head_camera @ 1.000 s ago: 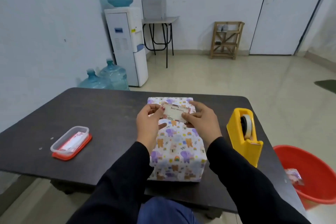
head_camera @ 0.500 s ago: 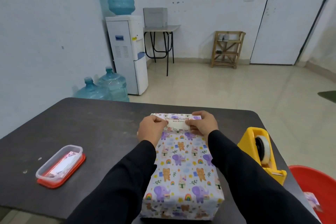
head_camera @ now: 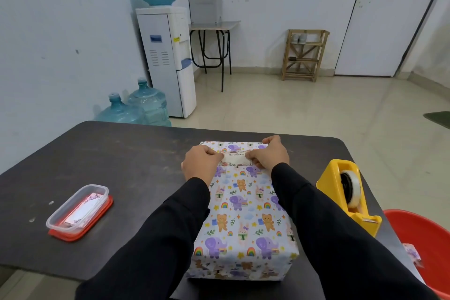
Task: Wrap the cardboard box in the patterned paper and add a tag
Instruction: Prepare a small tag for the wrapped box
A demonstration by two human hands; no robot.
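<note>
Pinching the tag (head_camera: 237, 158) by its two short ends, left hand (head_camera: 202, 165) & right hand (head_camera: 270, 156) are holding it flat on the far end of the wrapped box (head_camera: 243, 214), which is lying lengthwise near the table (head_camera: 121, 165) centre. Tag is looking like thin, light card, white w/ "Best Wishes" printed, so probably it is bending easily & the edges are the safe place to hold. Box paper is showing elephants, bears & rainbows; probably it is feeling smooth & creasing easily.

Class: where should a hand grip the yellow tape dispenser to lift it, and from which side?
Probably from above: pinch the tape dispenser across the flat sides of its tall hump, clear of the cutter at its low near end.
</note>
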